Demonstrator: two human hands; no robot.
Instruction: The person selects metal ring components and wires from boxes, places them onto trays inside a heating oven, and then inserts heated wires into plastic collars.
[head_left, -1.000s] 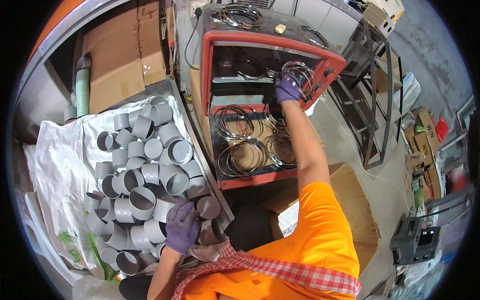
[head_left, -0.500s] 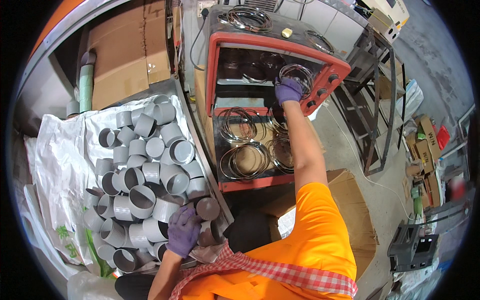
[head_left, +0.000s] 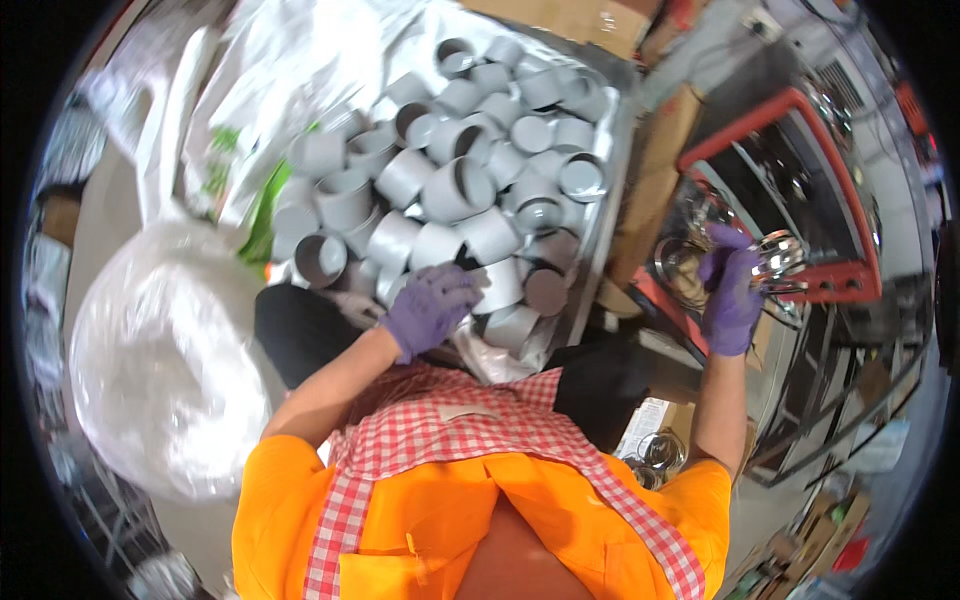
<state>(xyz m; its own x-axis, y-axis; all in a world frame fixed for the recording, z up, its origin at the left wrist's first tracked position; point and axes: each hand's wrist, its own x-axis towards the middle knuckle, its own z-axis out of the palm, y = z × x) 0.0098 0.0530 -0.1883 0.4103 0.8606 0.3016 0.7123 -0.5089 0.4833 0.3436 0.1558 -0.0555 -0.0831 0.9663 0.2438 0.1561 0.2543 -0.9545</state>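
My right hand [head_left: 735, 295], in a purple glove, is closed on a bunch of shiny metal rings [head_left: 778, 258] beside the red-framed oven [head_left: 850, 225]. More metal rings [head_left: 682, 268] lie on the oven's lowered door, just left of that hand. My left hand [head_left: 430, 308], gloved in purple too, rests with its fingers stretched out at the near edge of a heap of grey plastic cups [head_left: 458, 188]. It touches the cups, and I see none gripped in it. The cups lie jumbled, some on their sides and some with the opening up.
White plastic sheeting [head_left: 290, 60] lies under the heap. A bulging clear plastic bag [head_left: 170, 370] stands at the left. A box holding more rings [head_left: 660, 450] is low, beside my right arm. A black metal frame [head_left: 850, 370] stands at the right.
My view has swung toward the heap, so the oven now sits at the right. My right hand has come away from the oven opening with the rings. The left stays by the cups, fingers stretched.
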